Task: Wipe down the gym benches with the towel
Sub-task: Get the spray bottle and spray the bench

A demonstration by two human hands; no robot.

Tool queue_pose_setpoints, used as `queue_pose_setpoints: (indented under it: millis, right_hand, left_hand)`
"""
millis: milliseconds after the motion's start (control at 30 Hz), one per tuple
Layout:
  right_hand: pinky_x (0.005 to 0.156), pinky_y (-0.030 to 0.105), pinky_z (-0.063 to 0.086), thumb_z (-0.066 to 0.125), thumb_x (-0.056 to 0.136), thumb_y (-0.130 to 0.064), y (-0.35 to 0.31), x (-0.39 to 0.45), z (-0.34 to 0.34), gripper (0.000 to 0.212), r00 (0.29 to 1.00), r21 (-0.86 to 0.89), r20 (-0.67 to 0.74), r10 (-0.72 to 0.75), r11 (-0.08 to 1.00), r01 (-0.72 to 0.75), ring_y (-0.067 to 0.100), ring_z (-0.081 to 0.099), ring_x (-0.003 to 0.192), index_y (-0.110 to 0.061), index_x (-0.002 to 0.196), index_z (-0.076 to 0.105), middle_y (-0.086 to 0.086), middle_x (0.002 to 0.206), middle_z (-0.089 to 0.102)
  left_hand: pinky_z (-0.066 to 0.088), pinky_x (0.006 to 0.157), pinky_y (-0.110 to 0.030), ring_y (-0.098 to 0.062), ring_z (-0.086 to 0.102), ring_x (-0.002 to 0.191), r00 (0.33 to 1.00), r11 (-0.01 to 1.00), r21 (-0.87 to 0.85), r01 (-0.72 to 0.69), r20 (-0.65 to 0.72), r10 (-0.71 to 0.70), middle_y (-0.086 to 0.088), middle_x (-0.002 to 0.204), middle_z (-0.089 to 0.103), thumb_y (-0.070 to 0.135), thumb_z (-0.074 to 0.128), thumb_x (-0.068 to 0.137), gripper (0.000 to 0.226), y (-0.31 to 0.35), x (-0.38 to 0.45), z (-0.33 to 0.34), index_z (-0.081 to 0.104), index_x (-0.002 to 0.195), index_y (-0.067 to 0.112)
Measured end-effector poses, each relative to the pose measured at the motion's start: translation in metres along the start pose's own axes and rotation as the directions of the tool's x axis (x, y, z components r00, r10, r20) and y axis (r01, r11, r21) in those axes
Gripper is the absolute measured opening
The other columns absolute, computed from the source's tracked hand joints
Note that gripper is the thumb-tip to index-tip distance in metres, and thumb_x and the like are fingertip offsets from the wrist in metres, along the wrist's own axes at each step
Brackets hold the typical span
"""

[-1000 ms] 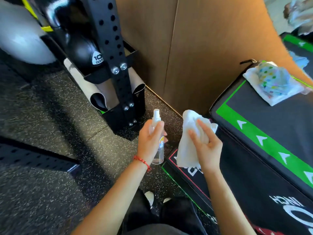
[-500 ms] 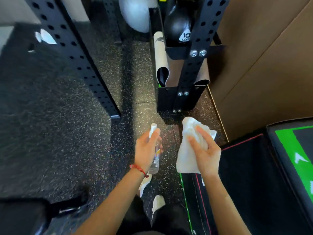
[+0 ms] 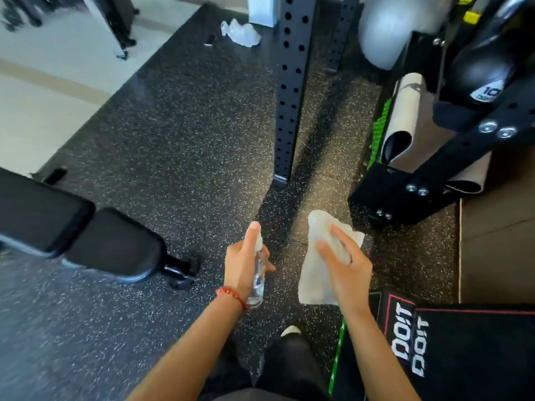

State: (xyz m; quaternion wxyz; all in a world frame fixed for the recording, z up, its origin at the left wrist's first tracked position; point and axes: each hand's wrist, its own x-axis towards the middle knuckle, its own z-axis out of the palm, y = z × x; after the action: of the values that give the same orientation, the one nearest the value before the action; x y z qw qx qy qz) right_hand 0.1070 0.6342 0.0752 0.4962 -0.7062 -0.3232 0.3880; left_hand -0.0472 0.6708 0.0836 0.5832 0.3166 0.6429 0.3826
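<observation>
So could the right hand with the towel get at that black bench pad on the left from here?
Probably not yet: the right hand holding the towel is apart from the bench pad, with the left hand and spray bottle between.

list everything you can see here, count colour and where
bench: 1, black padded, left on the floor
upright: 1, black with holes, centre
rack: 1, black, right
ball: 1, grey, top right in the rack
mat: 1 rolled, beige, in the rack
plyo box: 1, black with white lettering, bottom right
bag: 1, clear plastic, top centre floor
bottle: 1, clear, in left hand
towel: 1, white, in right hand
bracelet: 1, red, left wrist
</observation>
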Motion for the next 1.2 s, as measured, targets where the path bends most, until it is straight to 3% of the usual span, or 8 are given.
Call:
queue_pose_setpoints:
  millis: [100, 233, 400, 567, 633, 733, 867, 1200]
  right_hand:
    - [0.086, -0.004, 0.032, 0.071, 0.079, -0.015, -0.003, -0.019, 0.048, 0.036, 0.997, -0.030, 0.074, -0.014, 0.999, 0.016, -0.016, 0.051, 0.097, -0.022, 0.114, 0.064, -0.020, 0.111, 0.060]
    - [0.084, -0.004, 0.033, 0.071, 0.080, -0.015, -0.008, -0.049, 0.121, 0.034, 0.983, -0.051, 0.177, -0.045, 0.997, 0.055, -0.028, 0.047, 0.092, -0.028, 0.110, 0.063, -0.030, 0.103, 0.056]
    - [0.083, -0.003, 0.035, 0.071, 0.080, -0.015, -0.010, -0.088, 0.218, 0.033, 0.964, -0.042, 0.262, -0.054, 0.997, 0.068, -0.023, 0.049, 0.098, -0.032, 0.106, 0.062, -0.029, 0.106, 0.058]
    - [0.084, -0.001, 0.038, 0.072, 0.079, -0.014, -0.012, -0.119, 0.291, 0.033, 0.943, -0.059, 0.330, -0.035, 0.997, 0.058, -0.023, 0.051, 0.096, -0.025, 0.110, 0.063, -0.026, 0.105, 0.059]
    - [0.085, -0.001, 0.038, 0.072, 0.079, -0.015, -0.013, -0.126, 0.309, 0.033, 0.937, -0.058, 0.349, -0.032, 0.997, 0.055, -0.023, 0.051, 0.097, -0.025, 0.110, 0.063, -0.026, 0.104, 0.059]
    - [0.087, 0.001, 0.039, 0.071, 0.080, -0.015, -0.014, -0.130, 0.328, 0.033, 0.924, -0.092, 0.382, -0.012, 0.994, 0.051, -0.023, 0.050, 0.098, -0.025, 0.110, 0.062, -0.028, 0.104, 0.057]
    - [0.084, -0.002, 0.038, 0.071, 0.080, -0.015, -0.013, -0.117, 0.346, 0.032, 0.914, -0.158, 0.404, 0.023, 0.987, 0.045, -0.026, 0.049, 0.093, -0.028, 0.109, 0.062, -0.029, 0.102, 0.057]
    - [0.079, -0.001, 0.036, 0.071, 0.080, -0.021, -0.012, -0.070, 0.400, 0.031, 0.840, -0.269, 0.535, 0.088, 0.961, 0.070, -0.026, 0.048, 0.092, -0.030, 0.109, 0.063, -0.031, 0.103, 0.056]
  left_hand:
    - [0.042, 0.049, -0.021, -0.019, 0.052, 0.042, 0.997, 1.000, 0.002, -0.024, -0.078, 0.024, -0.009, 0.048, 0.050, 0.050, 0.045, 0.090, 0.058, -0.004, 0.008, -0.055, 0.053, 0.054, 0.005]
    - [0.042, 0.054, -0.031, -0.020, 0.049, 0.048, 0.988, 0.999, -0.031, -0.015, -0.153, 0.011, -0.014, 0.052, 0.054, 0.071, 0.050, 0.069, 0.069, -0.015, 0.022, -0.136, 0.054, 0.057, 0.003]
    - [0.040, 0.044, -0.020, -0.018, 0.046, 0.038, 0.959, 0.996, -0.084, -0.029, -0.284, 0.004, -0.014, 0.046, 0.052, 0.049, 0.048, 0.090, 0.063, -0.024, 0.041, -0.239, 0.054, 0.054, -0.003]
    - [0.038, 0.050, -0.027, -0.021, 0.046, 0.042, 0.944, 0.996, -0.083, 0.037, -0.324, -0.063, -0.012, 0.045, 0.051, 0.068, 0.048, 0.076, 0.073, -0.036, 0.061, -0.319, 0.053, 0.052, 0.000]
    - [0.036, 0.051, -0.029, -0.021, 0.046, 0.045, 0.929, 0.990, -0.116, 0.074, -0.353, -0.111, -0.012, 0.047, 0.052, 0.069, 0.049, 0.071, 0.069, -0.039, 0.068, -0.337, 0.051, 0.049, 0.004]
    - [0.037, 0.048, -0.026, -0.021, 0.047, 0.044, 0.890, 0.973, -0.188, 0.131, -0.409, -0.199, -0.009, 0.049, 0.052, 0.056, 0.054, 0.083, 0.059, -0.044, 0.078, -0.355, 0.052, 0.052, 0.005]
    - [0.040, 0.054, -0.029, -0.021, 0.048, 0.043, 0.831, 0.952, -0.210, 0.221, -0.470, -0.297, -0.005, 0.043, 0.053, 0.062, 0.053, 0.077, 0.062, -0.053, 0.097, -0.371, 0.053, 0.047, 0.007]
    - [0.044, 0.058, -0.030, -0.021, 0.052, 0.048, 0.700, 0.923, -0.258, 0.285, -0.602, -0.385, -0.005, 0.050, 0.057, 0.051, 0.051, 0.087, 0.057, -0.067, 0.134, -0.395, 0.055, 0.054, 0.005]
